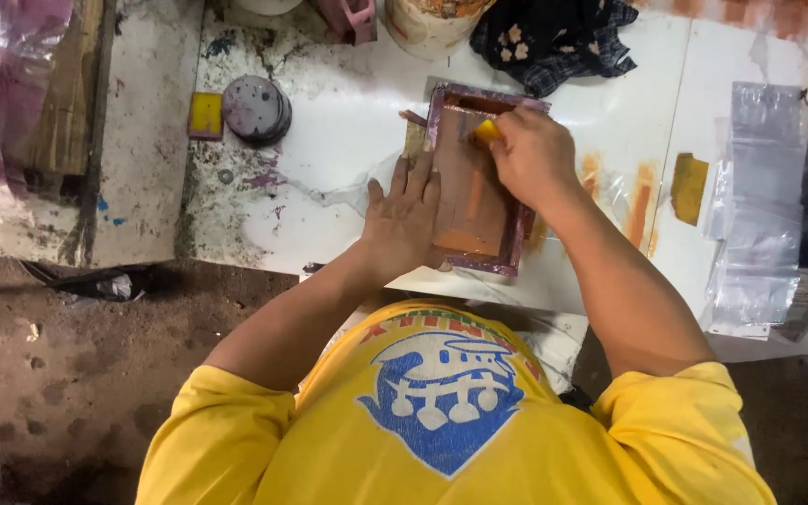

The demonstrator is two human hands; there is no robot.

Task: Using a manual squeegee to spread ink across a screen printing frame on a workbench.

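While the left hand (404, 217) lies flat with fingers spread along the left side of a small purple-framed printing screen (475, 178), pinning it to the white counter (348, 112), the right hand (530, 154) is closed around a yellow squeegee (486, 130) whose edge touches the mesh near the screen's far end. The screen sits close to the near edge of the counter, about midway along it, tilted a little against that edge, with orange ink spread over its mesh. Toward the counter's far left corner lies a stack of round purple-stained discs (256, 109), with a small yellow block (205, 114) just beside it on the left. At the far edge, a dark cloth with a pale flower print (554, 37) lies bunched, next to a round tub (427, 23) that is only partly in view. Orange smears (645, 192) mark the surface to the right of the screen, and a mustard-coloured patch (688, 187) lies further right. Clear plastic bags (759, 206) are piled along the right edge. The person wears a yellow shirt (441, 421) with a blue print.
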